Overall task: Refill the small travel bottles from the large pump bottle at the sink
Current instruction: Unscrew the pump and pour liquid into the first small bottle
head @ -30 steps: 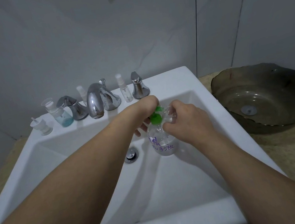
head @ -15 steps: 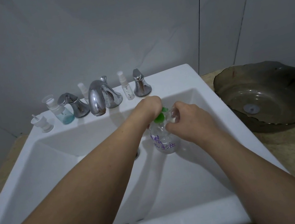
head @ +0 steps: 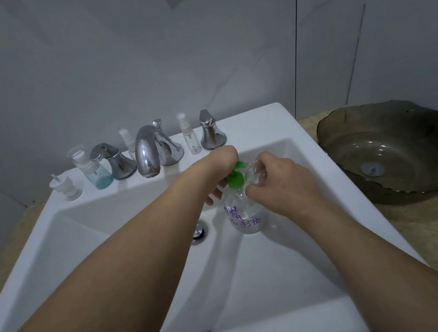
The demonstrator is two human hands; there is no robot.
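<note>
Pump bottle: the large clear pump bottle (head: 244, 217), with purple handwriting on its side, stood inside the basin of the white sink (head: 259, 120), just at 3 o'clock from the drain (head: 199, 232).
Pump head: its green pump head (head: 236, 178) showed between the two hands, partly covered by them.
Left hand: the left hand (head: 219, 170) reached in from 8 o'clock and bent over the green top, fingers curled down around it; how firmly it gripped, I could not tell.
Right hand: the right hand (head: 279, 182) came from 4 o'clock and pinched a small clear bottle (head: 257, 176) right against the pump's spout, fingers curled round it.
Back ledge, 12 o'clock: a chrome faucet (head: 148, 153) stood between two chrome handles (head: 111, 159), the other handle (head: 210, 133) to its 3 o'clock side.
Travel bottles: a clear spray bottle (head: 190, 139) stood upright between faucet and the 3 o'clock handle; another spray bottle (head: 127, 140) peeked from behind the faucet.
Ledge, 10 o'clock: a bottle with blue liquid (head: 94, 169) stood upright, and a small white pump cap (head: 65, 186) sat beside it, nearer the corner.
Counter, 3 o'clock: a dark glass vessel basin (head: 395, 146) rested well apart from the sink.
</note>
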